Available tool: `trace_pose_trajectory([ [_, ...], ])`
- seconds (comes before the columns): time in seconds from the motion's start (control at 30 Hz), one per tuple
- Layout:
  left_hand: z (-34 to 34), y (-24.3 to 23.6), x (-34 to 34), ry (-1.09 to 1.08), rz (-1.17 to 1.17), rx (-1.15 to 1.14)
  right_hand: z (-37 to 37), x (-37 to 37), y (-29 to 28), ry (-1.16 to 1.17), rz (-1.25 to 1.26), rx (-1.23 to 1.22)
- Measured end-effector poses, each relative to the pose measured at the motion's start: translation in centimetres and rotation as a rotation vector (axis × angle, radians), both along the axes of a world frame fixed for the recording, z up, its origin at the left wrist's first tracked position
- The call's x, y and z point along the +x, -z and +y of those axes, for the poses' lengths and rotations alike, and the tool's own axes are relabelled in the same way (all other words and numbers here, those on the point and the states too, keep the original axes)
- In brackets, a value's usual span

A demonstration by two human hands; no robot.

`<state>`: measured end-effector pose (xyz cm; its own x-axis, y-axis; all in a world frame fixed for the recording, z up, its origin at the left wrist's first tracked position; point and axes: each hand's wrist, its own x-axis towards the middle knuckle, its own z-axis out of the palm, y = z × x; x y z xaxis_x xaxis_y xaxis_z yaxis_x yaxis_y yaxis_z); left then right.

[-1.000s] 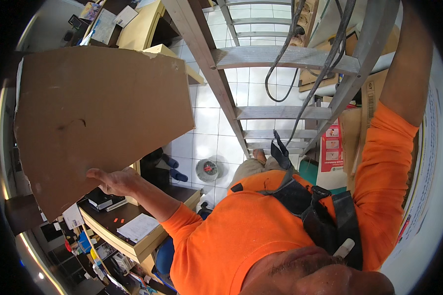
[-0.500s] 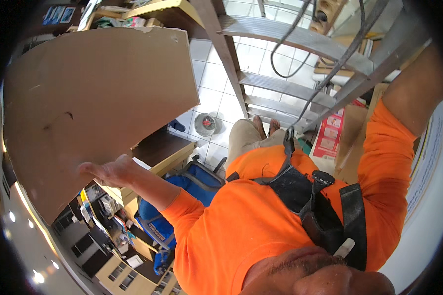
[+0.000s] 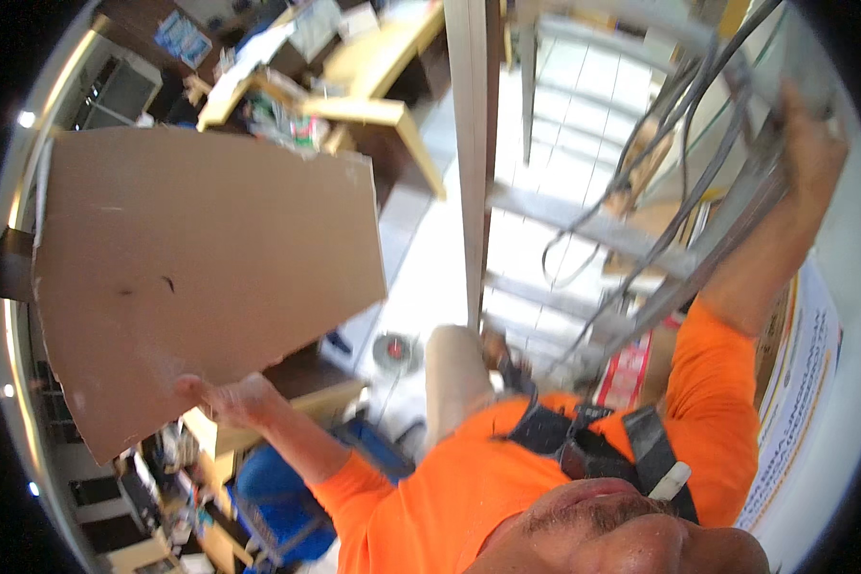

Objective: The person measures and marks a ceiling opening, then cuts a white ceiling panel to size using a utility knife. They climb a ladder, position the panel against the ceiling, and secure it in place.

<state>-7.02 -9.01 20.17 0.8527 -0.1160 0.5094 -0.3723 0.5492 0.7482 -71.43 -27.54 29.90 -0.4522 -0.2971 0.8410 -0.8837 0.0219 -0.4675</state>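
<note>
A large piece of brown plasterboard (image 3: 210,249) with chipped white edges and a small dark mark stands tilted at the left. My left hand (image 3: 231,400) grips its lower edge, thumb on the brown face and the other fingers hidden behind it. On the right, my right hand (image 3: 815,148) is closed round the side rail of a metal ladder (image 3: 474,163), near the top. Grey cables (image 3: 684,206) hang across the ladder just beside that hand. One of my knees (image 3: 457,368) is bent near the lower rungs.
Below are a white tiled floor, a bucket (image 3: 396,352) and a blue chair (image 3: 277,497). Wooden desks (image 3: 383,57) with clutter stand at the back and lower left. A white wall or panel with a printed sheet (image 3: 804,383) runs along the right.
My right hand has come into view on the ladder rail. One knee has risen toward the ladder. The plasterboard, still in my left hand, sits slightly lower in the picture, as the view has shifted.
</note>
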Motion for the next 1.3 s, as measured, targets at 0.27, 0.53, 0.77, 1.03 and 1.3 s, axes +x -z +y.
trace_pose_trajectory([
  [0.27,-10.8,-3.4,-0.7,0.182,0.027,-0.057,0.6,2.2,1.0,0.023,-0.164,0.166],
  [0.53,-19.2,-14.2,-2.7,0.398,0.052,-0.104,1.5,2.0,2.9,-0.112,-0.07,-0.018],
  [0.77,-23.8,-20.9,-4.8,0.396,0.033,-0.116,4.1,7.7,-6.5,-0.336,-0.255,0.024],
  [1.03,-27.5,-22.6,-9.0,0.506,0.03,-0.205,2.1,5.0,-4.0,-0.275,-0.277,-0.129],
  [1.3,-26.7,-27.1,-12.9,0.444,-0.004,-0.458,-1.0,3.7,-13.9,-0.511,-0.471,-0.127],
])
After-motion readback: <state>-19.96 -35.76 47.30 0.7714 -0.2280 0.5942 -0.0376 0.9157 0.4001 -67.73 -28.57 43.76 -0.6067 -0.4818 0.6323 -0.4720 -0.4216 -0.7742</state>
